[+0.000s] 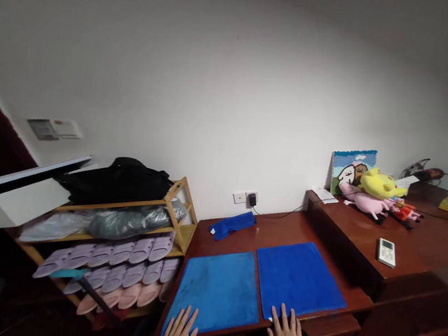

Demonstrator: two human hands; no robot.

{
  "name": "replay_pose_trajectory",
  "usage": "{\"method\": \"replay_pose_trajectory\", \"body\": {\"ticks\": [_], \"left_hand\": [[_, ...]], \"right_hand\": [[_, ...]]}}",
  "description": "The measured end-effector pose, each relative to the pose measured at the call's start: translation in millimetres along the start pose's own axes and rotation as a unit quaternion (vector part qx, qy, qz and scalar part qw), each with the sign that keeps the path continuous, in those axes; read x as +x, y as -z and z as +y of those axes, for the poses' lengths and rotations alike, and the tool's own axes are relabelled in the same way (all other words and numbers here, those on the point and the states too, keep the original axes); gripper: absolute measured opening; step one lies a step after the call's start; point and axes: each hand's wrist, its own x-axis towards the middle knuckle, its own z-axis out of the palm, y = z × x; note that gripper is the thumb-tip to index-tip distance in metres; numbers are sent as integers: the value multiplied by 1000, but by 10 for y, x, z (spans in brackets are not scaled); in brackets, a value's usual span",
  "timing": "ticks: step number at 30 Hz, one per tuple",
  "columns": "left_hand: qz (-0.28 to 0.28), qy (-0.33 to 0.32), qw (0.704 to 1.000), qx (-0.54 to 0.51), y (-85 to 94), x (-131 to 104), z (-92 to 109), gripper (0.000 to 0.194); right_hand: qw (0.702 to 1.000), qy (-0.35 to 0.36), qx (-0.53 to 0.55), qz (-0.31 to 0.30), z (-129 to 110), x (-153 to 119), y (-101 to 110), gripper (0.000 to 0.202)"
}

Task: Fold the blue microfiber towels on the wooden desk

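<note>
Two square blue cloths lie flat side by side on a dark red-brown desk. My left hand [179, 334], palm down with its fingers spread, rests at the near left corner of the lighter blue cloth [218, 288]. Over the near left corner of the darker blue cloth [296, 277] is my right hand [285, 334], its fingers also stretched out and apart. A small white tag shows beside its fingertips. Neither hand holds anything. Behind the cloths, close to the wall, lies a folded dark blue strip of fabric [233, 225] with a white label.
A wooden rack [182, 235] at left holds several slippers [135, 272] and a black bag [121, 178]. On the higher desk at right [349, 234] are plush toys [376, 191], a white remote [386, 252] and a picture [352, 167]. A plug [252, 199] with a cord sits in the wall socket.
</note>
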Motion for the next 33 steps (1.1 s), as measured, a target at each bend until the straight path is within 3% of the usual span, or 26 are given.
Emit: {"method": "replay_pose_trajectory", "body": {"ticks": [10, 15, 22, 29, 33], "left_hand": [[78, 58, 992, -87, -11, -320, -81, 58], [120, 77, 985, -101, -49, -406, -90, 57], [154, 76, 981, -91, -125, -403, -27, 56], [159, 96, 976, -118, -118, -373, 7, 57], [163, 100, 973, -127, -113, -372, 24, 58]], "right_hand": [[1000, 10, -26, 4, -30, -113, 45, 60], [999, 29, -5, 33, 15, -114, 213, 52], [991, 93, 34, 87, 80, -78, 475, 37], [987, 103, 39, 117, 65, -69, 510, 43], [986, 117, 33, 115, 102, -96, 498, 37]]}}
